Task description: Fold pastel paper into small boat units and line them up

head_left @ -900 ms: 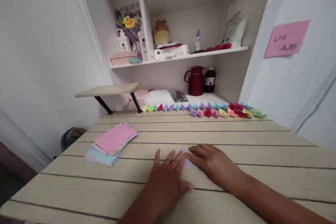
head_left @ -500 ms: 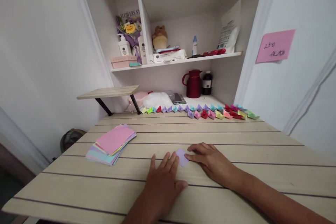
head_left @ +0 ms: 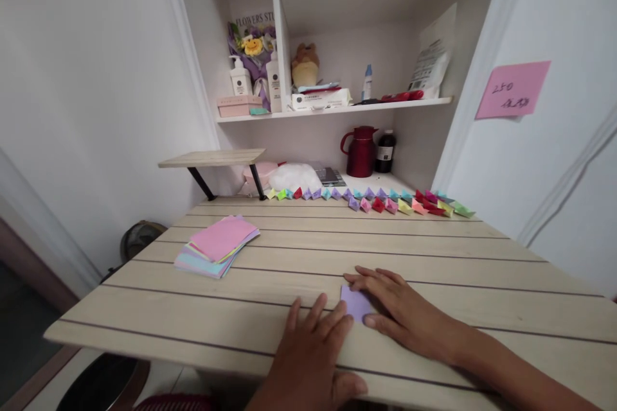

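Turned squarer since the earlier frame, the small lavender paper square (head_left: 355,304) lies on the pale slatted tabletop (head_left: 294,257) between a spread left hand (head_left: 309,353) and a right hand (head_left: 409,309) with thumb and fingers parted, where even pressure should prevent slipping.

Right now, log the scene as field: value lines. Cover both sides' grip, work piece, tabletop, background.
left grip: fingers spread, palm down, index fingertip at the paper's lower left edge
right grip: fingers over the upper right of the paper, thumb at its lower right
work piece: small purple paper, on the striped tabletop
left side: fanned paper stack, pink on top
far edge: colorful folded paper pieces, two rows toward the right
background: red jug beside dark bottle
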`<state>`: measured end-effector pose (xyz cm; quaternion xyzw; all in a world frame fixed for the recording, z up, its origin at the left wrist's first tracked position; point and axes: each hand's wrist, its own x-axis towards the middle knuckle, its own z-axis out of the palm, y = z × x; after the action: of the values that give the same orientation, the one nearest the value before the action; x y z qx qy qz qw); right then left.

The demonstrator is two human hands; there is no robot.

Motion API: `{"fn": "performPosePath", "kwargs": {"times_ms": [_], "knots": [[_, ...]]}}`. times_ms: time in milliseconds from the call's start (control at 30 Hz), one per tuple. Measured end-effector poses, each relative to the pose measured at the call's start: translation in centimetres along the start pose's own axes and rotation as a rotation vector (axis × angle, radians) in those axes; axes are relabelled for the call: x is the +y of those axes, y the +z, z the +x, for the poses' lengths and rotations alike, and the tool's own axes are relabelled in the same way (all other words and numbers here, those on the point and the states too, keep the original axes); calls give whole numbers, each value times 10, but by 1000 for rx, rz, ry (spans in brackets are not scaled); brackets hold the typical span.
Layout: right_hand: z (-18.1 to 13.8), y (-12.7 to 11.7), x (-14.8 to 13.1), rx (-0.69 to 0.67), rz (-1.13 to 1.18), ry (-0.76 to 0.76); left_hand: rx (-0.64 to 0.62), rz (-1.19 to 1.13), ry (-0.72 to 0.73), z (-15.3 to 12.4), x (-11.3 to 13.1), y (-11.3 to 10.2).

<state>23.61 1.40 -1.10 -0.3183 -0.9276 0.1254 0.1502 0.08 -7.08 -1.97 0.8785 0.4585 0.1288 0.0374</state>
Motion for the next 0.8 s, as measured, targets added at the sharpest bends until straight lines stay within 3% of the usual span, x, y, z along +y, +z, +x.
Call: {"fn": "performPosePath", "kwargs": {"times_ms": [133,233,433,633,800], "knots": [[-35,10,-20,-8,-109,-51,204,156,134,-20,1,21],[-54,20,-31,45,-201,-102,270,191,151,-29,8,25],[-60,36,-51,144,-291,-6,351,47,89,-29,25,22],[-58,43,-64,233,-280,29,498,-70,8,-25,37,33],[-61,45,-63,283,-286,-6,495,-109,-92,-25,45,37]]}}
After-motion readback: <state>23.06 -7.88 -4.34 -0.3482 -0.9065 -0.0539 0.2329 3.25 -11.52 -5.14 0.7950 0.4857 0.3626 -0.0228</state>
